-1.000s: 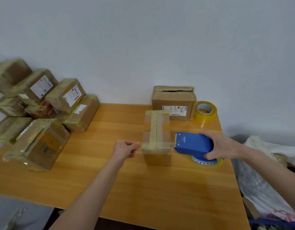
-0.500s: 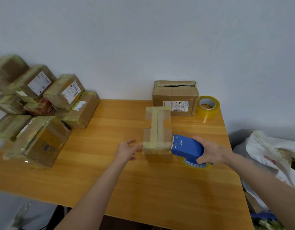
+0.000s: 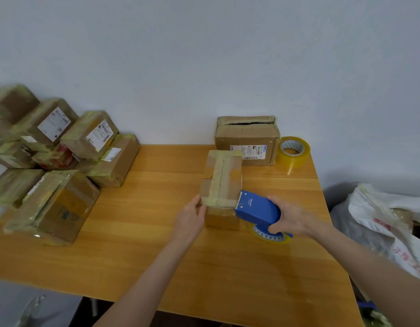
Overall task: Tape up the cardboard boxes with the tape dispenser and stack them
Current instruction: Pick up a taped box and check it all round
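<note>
A small cardboard box (image 3: 222, 182) with strips of tape along and across its top stands in the middle of the wooden table (image 3: 157, 256). My left hand (image 3: 191, 214) presses against the box's near left side, fingers fairly straight. My right hand (image 3: 292, 217) grips the blue tape dispenser (image 3: 257, 208), whose toothed end touches the box's near right top edge. A yellowish tape roll shows under the dispenser. A second cardboard box (image 3: 246, 141), its top flap gaping, stands behind against the wall.
A pile of several taped boxes (image 3: 55, 159) fills the table's left side. A loose roll of clear tape (image 3: 294, 151) sits at the back right corner. A white plastic bag (image 3: 388, 223) lies off the table's right edge.
The strip of tape stretched from my left hand to the dispenser now lies across the box's near top edge. My left hand moved right onto the box; the dispenser came up against it.
</note>
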